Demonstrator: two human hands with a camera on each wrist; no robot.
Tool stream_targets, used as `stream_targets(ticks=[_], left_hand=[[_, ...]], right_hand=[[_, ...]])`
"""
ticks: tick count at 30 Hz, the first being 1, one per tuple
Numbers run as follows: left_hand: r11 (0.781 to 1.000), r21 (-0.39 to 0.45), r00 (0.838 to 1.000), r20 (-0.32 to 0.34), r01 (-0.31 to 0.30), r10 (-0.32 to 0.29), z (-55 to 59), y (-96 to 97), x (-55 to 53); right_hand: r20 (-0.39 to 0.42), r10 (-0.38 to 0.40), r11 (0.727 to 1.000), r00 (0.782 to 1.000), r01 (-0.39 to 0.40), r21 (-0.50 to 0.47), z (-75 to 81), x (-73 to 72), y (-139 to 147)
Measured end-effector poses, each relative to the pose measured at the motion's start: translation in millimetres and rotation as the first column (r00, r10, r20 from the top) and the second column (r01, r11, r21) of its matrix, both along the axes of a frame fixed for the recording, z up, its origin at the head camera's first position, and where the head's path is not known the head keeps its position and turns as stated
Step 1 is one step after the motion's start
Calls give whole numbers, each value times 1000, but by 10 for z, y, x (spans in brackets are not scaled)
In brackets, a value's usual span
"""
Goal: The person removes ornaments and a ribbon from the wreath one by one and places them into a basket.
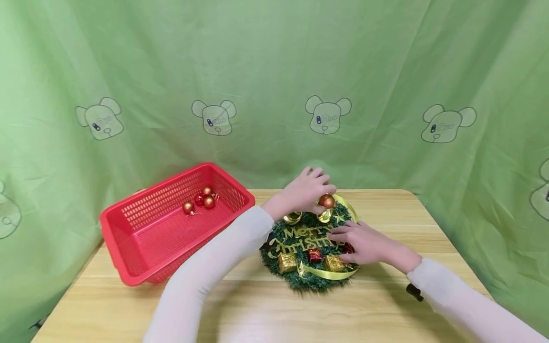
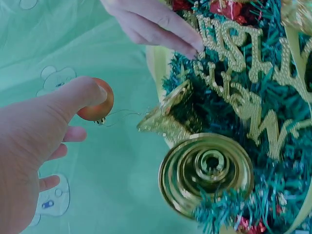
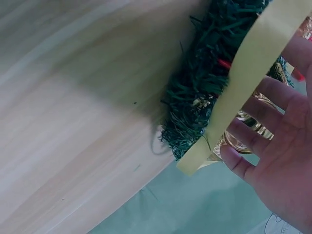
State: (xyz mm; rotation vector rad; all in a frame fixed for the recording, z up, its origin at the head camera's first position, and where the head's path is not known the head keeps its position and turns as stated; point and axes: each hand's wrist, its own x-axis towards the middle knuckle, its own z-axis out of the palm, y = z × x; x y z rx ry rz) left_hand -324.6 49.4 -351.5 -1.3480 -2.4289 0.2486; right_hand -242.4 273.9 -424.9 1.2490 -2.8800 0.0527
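The copper ball (image 1: 327,201) was in my left hand (image 1: 305,189), held under my thumb, the fingers behind it hidden in the wrist view. It was above the far edge of the green wreath (image 1: 315,284), near a gold bell (image 2: 209,170), its thin wire trailing from the cap. My right hand (image 1: 364,244) gripped nothing; its fingers reached out, loosely straight, over the glittery lettering (image 2: 234,44), just above a gold gift box (image 1: 333,263) and the yellow ribbon (image 1: 332,275). To my left, the red basket (image 1: 158,245) on the wooden table (image 1: 266,317) held three gold balls (image 1: 209,202) and a red one.
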Motion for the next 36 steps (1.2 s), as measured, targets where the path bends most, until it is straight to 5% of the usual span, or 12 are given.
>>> stream_targets(ticks=[9,24,36], left_hand=[[997,60,997,60,-41,37,81,-321,-19],[988,127,995,39,-91,87,105,-887,-8],[966,206,986,95,-155,138,174,-1319,14]], right_hand=[[47,-6,1000,999,6,8,78,-58,-20],[71,-6,1000,997,5,24,137,-137,-67],[88,-14,1000,996,13,21,137,-107,-74]])
